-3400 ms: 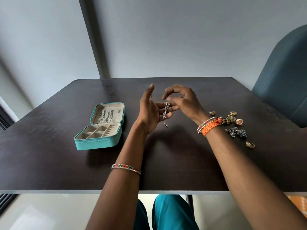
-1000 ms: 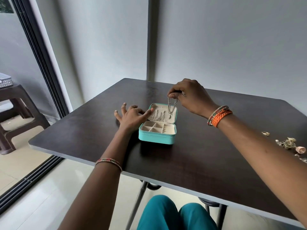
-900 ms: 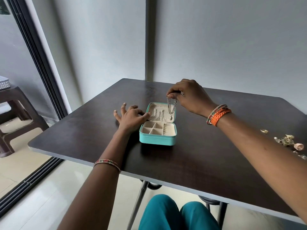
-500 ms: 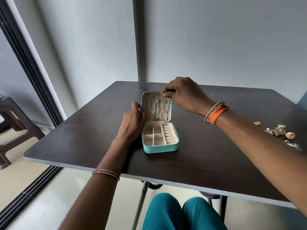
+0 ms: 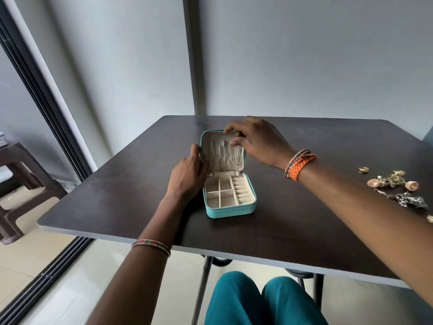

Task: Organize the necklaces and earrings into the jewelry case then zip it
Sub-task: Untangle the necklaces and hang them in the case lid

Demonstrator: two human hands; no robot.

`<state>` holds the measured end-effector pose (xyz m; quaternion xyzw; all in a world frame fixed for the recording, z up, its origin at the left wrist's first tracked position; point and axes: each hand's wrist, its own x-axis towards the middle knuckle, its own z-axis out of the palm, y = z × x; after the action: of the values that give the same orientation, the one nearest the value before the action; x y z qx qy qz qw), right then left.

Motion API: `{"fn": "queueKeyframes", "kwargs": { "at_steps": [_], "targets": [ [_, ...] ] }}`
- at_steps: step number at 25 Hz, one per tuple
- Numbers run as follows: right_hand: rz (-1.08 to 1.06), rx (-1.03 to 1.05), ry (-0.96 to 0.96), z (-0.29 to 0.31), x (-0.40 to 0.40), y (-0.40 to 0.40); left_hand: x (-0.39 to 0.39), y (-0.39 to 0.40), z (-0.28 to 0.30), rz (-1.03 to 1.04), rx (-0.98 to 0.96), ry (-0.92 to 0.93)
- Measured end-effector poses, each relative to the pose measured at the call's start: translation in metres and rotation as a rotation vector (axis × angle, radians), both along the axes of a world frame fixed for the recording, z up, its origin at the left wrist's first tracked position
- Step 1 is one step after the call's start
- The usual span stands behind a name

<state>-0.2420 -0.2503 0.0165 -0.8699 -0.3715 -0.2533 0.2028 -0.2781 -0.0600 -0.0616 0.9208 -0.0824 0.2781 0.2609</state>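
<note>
The case stands open on the desk, its lid held upright by the left hand gripping the lid's edge. The right hand pinches a necklace at the lid's top, beside other chains hanging there. The tray compartments look unfilled, and earrings lie well apart at the right, so sorting and zipping remain. The hooks are hidden behind fingers, and the pile is cut off.

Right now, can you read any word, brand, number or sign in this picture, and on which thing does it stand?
None can be read.
The open turquoise zip-up jewelry case shows no label.
The dark brown wooden table bears no writing.
</note>
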Motion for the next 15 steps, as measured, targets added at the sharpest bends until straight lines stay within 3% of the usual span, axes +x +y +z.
{"fn": "queueKeyframes", "kwargs": {
  "at_steps": [9,15],
  "targets": [
    [-0.065,-0.097,-0.094,-0.007,0.016,0.004,0.007,0.003,-0.005,0.019,0.019,0.038],
    [-0.094,-0.049,-0.423,-0.022,0.019,0.009,0.005,0.002,-0.004,0.006,0.042,0.036]
  ]
}}
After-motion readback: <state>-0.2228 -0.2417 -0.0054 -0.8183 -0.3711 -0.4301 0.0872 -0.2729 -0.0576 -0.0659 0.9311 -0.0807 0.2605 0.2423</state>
